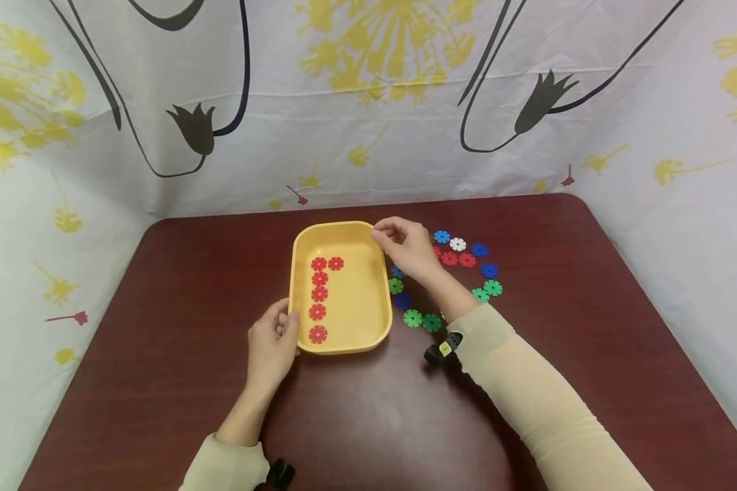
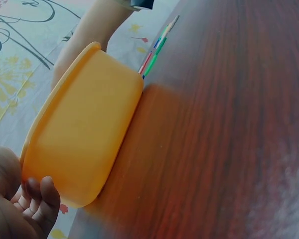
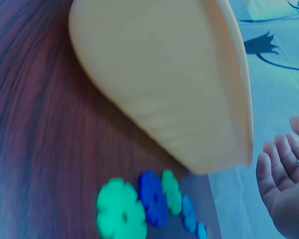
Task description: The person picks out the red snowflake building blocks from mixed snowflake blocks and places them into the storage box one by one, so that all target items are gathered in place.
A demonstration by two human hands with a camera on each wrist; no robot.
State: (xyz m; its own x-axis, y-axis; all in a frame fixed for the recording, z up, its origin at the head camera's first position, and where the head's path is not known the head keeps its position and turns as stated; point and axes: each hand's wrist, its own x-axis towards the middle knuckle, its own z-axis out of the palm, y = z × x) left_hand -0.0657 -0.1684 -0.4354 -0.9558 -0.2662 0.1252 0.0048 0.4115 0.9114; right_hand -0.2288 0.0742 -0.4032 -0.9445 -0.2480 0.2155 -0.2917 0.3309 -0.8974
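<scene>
A yellow plastic tray (image 1: 359, 300) stands on the table; in it, several red notched discs (image 1: 319, 294) form a column along the left side, with one more beside the top one. My left hand (image 1: 273, 344) grips the tray's left side near its front corner, thumb at the rim and fingers curled against the outer wall. At the far right corner, the thumb and forefinger of my right hand (image 1: 408, 249) pinch the rim. The right wrist view shows the other fingers (image 3: 271, 172) loosely bent beside the tray wall.
Right of the tray lie loose notched discs: green (image 1: 413, 318), blue (image 1: 488, 271), red (image 1: 449, 258) and white (image 1: 457, 244), some partly hidden by my right hand and arm. The brown table (image 1: 190, 307) meets a patterned cloth (image 1: 368, 164) at the back and sides.
</scene>
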